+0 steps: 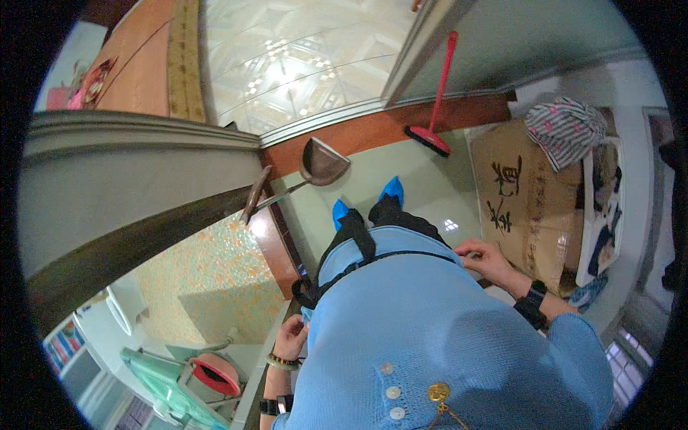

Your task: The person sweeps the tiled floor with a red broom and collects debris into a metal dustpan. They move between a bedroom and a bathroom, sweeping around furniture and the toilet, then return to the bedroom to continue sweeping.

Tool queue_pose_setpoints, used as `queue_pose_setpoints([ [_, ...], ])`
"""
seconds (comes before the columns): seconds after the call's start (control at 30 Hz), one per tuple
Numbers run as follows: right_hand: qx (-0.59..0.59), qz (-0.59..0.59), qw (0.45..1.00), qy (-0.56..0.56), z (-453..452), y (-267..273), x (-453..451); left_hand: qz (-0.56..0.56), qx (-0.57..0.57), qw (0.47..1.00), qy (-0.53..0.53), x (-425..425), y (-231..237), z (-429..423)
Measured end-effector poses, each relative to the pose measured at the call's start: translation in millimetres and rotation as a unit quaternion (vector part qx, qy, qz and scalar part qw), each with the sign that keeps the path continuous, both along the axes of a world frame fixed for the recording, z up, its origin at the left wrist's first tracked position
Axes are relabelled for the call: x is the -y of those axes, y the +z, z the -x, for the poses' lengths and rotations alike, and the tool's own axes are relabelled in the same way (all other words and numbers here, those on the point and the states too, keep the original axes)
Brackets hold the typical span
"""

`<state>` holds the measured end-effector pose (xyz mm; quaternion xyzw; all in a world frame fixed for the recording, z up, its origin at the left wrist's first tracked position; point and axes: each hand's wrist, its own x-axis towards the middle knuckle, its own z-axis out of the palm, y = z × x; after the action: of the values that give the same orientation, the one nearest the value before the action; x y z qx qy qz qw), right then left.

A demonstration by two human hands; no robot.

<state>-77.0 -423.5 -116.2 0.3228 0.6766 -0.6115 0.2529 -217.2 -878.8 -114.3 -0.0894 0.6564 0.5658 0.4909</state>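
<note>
Both hands are at the sides of a light blue knitted top (408, 312), near its lower edge. My left hand (293, 336), with a beaded bracelet and a bangle at the wrist, has its fingers bent against the top's edge. My right hand (486, 259) pinches the hem on the other side, a black strap on that wrist. A black cord or strap (371, 263) runs across the lower part of the top. Below it show black trousers (395, 215) and blue shoe covers (393, 188) on the pale floor.
A long-handled dustpan (325, 166) lies ahead on the left. A red broom (441, 102) leans near the glass door panel. On the right stands a cardboard box (516, 199) bearing writing, with a striped cloth cap (561, 129) on it. A red-rimmed bucket (215, 376) is at lower left.
</note>
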Motion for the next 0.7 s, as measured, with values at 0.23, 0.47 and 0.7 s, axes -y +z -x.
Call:
queue_pose_setpoints([
  [0.23, 0.045, 0.155, 0.979, -0.126, -3, 0, 1, -0.130, 0.084, 0.984, 0.092, 23, -18, -12],
  [0.47, 0.162, 0.168, 0.967, -0.107, -15, 0, -3, 0.077, 0.056, 0.994, -0.059, 48, -39, -28],
  [0.7, 0.186, 0.237, 0.946, -0.116, -22, 7, -7, 0.028, 0.044, 0.996, -0.072, 37, -27, -32],
])
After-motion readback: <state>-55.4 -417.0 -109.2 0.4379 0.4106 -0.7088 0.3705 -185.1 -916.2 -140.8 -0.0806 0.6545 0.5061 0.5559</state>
